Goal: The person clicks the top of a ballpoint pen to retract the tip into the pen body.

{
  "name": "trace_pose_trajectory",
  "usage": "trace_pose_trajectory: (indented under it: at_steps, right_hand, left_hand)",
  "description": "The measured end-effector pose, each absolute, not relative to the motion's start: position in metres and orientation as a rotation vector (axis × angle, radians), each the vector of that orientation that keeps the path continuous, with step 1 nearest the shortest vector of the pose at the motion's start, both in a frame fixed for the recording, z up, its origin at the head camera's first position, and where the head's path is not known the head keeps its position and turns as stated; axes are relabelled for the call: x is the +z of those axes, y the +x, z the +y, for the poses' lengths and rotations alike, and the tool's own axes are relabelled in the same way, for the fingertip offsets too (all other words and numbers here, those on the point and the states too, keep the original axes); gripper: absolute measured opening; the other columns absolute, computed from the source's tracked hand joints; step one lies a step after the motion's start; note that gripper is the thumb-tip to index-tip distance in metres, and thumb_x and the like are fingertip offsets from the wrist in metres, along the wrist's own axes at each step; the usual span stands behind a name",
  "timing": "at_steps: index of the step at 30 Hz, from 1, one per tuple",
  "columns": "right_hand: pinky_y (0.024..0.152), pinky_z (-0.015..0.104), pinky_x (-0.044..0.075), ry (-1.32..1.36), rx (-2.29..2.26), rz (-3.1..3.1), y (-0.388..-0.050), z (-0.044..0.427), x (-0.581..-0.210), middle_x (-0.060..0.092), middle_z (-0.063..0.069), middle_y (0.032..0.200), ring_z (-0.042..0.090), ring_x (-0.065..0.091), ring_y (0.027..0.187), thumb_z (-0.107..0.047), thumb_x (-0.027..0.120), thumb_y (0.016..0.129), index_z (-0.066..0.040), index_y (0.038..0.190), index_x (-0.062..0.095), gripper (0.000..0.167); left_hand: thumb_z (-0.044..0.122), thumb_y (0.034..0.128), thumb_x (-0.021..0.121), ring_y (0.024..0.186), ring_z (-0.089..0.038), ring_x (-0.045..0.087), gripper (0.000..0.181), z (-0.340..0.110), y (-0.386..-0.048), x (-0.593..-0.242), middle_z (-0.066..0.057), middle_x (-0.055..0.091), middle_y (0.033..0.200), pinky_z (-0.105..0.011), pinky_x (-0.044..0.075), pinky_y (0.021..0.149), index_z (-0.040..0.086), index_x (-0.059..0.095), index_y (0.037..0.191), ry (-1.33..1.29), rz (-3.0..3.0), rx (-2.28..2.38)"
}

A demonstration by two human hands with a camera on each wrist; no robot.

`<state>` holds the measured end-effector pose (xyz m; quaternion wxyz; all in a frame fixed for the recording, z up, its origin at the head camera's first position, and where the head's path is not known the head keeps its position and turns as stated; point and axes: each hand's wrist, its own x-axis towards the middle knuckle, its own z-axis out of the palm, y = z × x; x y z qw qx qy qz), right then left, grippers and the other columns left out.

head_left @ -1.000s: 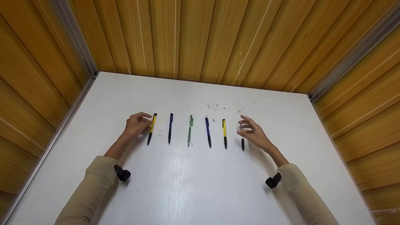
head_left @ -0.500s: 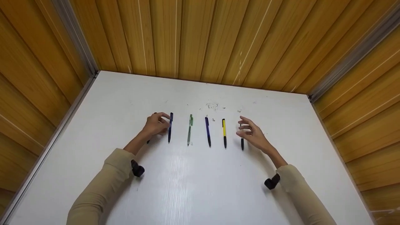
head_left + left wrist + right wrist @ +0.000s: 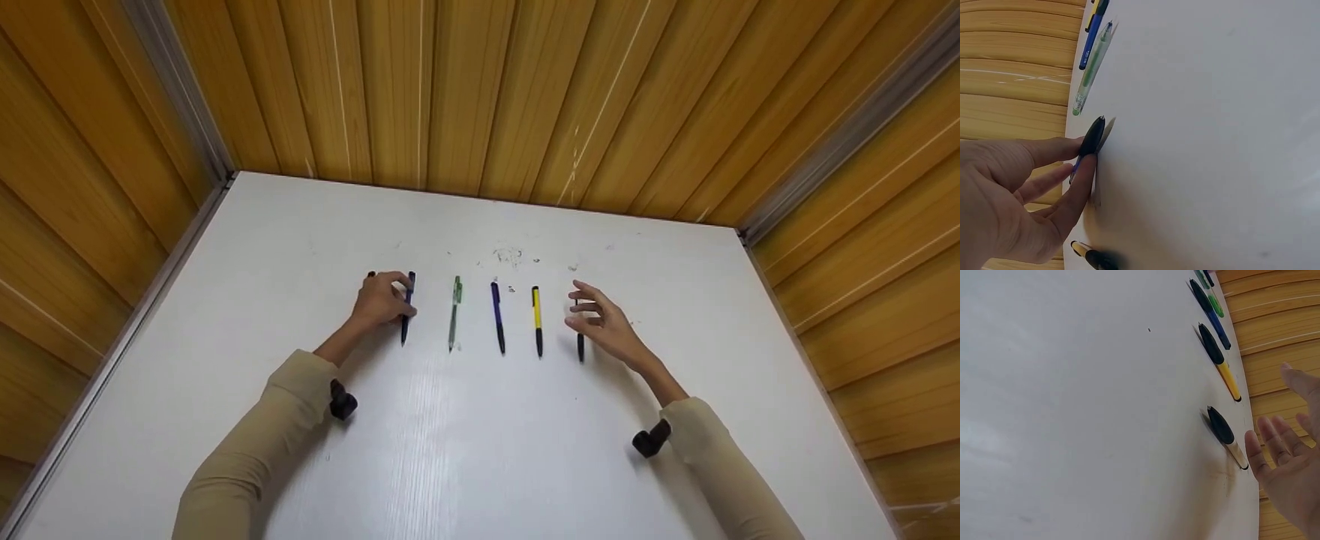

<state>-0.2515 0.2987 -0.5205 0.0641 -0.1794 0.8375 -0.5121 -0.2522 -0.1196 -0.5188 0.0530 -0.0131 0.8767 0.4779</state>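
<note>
My left hand pinches a dark blue pen between thumb and fingers; in the left wrist view the fingertips meet near its black grip. Beneath that hand a yellow and black pen is mostly hidden in the head view, though its black end shows in the left wrist view. My right hand, fingers spread and relaxed, hovers by a black-tipped pen without gripping it. Between the hands lie a green pen, a purple-blue pen and a yellow pen.
The pens are on a white table with small dark scribbles near the back. Wood-patterned panels rise behind and at both sides. A small black device sits on each sleeve cuff.
The left hand has moved right from the leftmost yellow pen to the dark blue pen and now pinches it. The right hand has stayed nearly still.
</note>
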Motion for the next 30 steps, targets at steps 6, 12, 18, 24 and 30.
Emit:
trace_pose_trajectory:
  at_steps: [6,12,18,24,30]
  right_hand:
    - [0.108,0.053,0.049,-0.535,-1.537,2.526,-0.251,0.296,-0.518,0.049,0.025,0.148,0.041,0.055,0.131,-0.012,0.069,0.098,-0.004,0.157,0.034,0.070]
    - [0.108,0.054,0.048,-0.528,-1.553,2.516,-0.250,0.293,-0.516,0.050,0.024,0.147,0.041,0.055,0.131,-0.014,0.071,0.097,-0.008,0.157,0.037,0.069]
    - [0.109,0.054,0.048,-0.513,-1.522,2.526,-0.252,0.287,-0.515,0.050,0.024,0.147,0.038,0.056,0.131,-0.017,0.073,0.096,-0.011,0.157,0.038,0.070]
    - [0.107,0.051,0.049,-0.560,-1.506,2.517,-0.251,0.271,-0.514,0.054,0.021,0.145,0.036,0.057,0.130,-0.020,0.074,0.096,-0.015,0.157,0.039,0.070]
    - [0.108,0.053,0.049,-0.674,-1.539,2.439,-0.250,0.250,-0.515,0.053,0.025,0.144,0.040,0.056,0.131,-0.013,0.071,0.097,-0.010,0.157,0.036,0.069]
  left_hand:
    - [-0.001,0.0840,0.077,0.074,-0.019,0.073,0.041,-0.128,-0.249,-0.513,-0.021,0.076,0.096,-0.028,0.061,0.066,0.000,0.067,0.124,-0.059,2.504,1.584]
    - [0.001,0.0927,0.071,0.086,-0.017,0.073,0.039,-0.135,-0.249,-0.512,-0.021,0.071,0.115,-0.030,0.063,0.079,0.001,0.063,0.131,-0.121,2.265,1.773]
    - [0.001,0.0957,0.067,0.100,-0.021,0.070,0.043,-0.133,-0.243,-0.509,-0.017,0.063,0.121,-0.035,0.062,0.092,0.000,0.059,0.137,-0.086,2.130,1.917]
    - [-0.001,0.0948,0.067,0.100,-0.021,0.069,0.045,-0.126,-0.237,-0.505,-0.018,0.061,0.120,-0.039,0.061,0.095,0.000,0.059,0.139,0.014,2.147,1.932]
    - [-0.005,0.0935,0.067,0.096,-0.018,0.068,0.046,-0.117,-0.232,-0.501,-0.021,0.062,0.121,-0.037,0.062,0.091,-0.003,0.059,0.138,0.112,2.111,1.979]
